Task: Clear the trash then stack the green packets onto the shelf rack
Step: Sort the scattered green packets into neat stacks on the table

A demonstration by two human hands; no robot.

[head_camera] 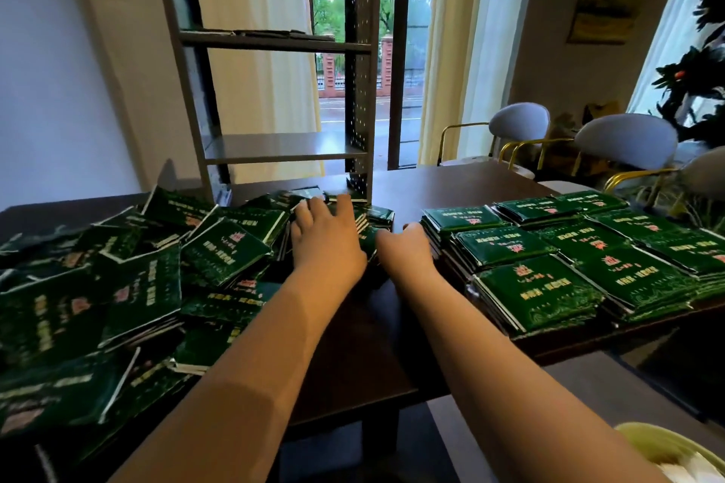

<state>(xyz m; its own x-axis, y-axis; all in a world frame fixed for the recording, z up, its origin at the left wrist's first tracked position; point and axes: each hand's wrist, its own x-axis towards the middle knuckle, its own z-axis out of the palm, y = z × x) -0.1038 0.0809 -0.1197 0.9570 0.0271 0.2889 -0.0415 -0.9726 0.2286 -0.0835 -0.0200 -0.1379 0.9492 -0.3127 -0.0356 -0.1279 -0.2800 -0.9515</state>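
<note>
Dark table [451, 184], heaped green packets [223, 251], shelf rack [282, 147], curtained window [412, 51]

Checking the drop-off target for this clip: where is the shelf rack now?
In the head view the shelf rack stands far back on the table, left of centre, directly behind the loose heap of green packets where the left hand rests.

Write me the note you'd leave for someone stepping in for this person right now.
Left hand: open, flat on the loose pile of green packets by the shelf rack's foot.
Right hand: curled beside that pile; grip unclear.
Neat stacks cover the table's right side.
Done: some packets sorted into stacks.
Left: the rack's lower shelf shows no packets; all need stacking there.
</note>
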